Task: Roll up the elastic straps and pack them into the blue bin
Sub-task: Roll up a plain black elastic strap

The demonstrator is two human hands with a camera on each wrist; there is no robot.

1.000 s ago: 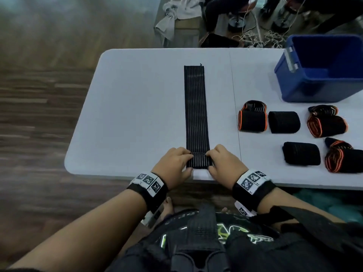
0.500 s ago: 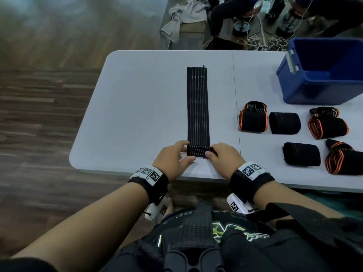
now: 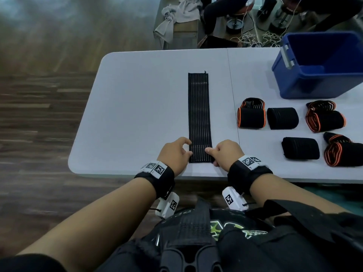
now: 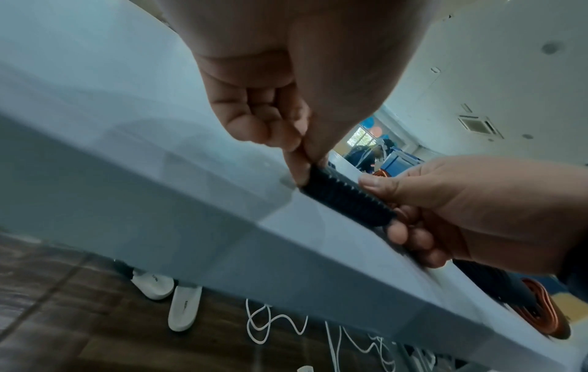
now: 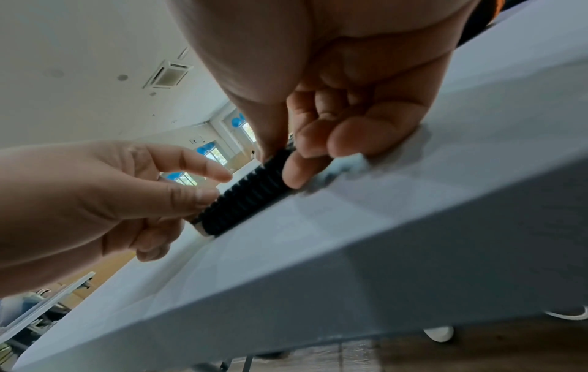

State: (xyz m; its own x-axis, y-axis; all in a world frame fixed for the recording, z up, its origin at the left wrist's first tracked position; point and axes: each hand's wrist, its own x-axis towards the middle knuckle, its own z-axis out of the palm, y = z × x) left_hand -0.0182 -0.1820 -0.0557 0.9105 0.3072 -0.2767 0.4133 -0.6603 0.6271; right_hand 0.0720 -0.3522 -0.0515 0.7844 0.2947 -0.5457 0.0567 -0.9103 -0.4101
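Note:
A long black elastic strap [image 3: 199,114] lies flat along the white table [image 3: 137,114], and its near end is turned into a small roll [image 4: 346,198]. My left hand [image 3: 188,152] pinches the roll's left end between thumb and fingers [image 4: 299,173]. My right hand [image 3: 211,155] pinches the right end [image 5: 280,163], thumb on top. The blue bin [image 3: 314,83] stands open at the far right of the table, apart from both hands. Its inside is only partly seen.
Several rolled straps lie right of the flat one: black ones [image 3: 282,117] [image 3: 300,148] and orange-edged ones [image 3: 251,116] [image 3: 324,120] [image 3: 343,154]. The table's near edge [image 3: 196,177] is just below my hands. Cables [image 4: 273,324] lie on the wooden floor.
Both hands have rolled the strap's near end away from the table edge, so the flat part is shorter. My left index finger has lifted a little.

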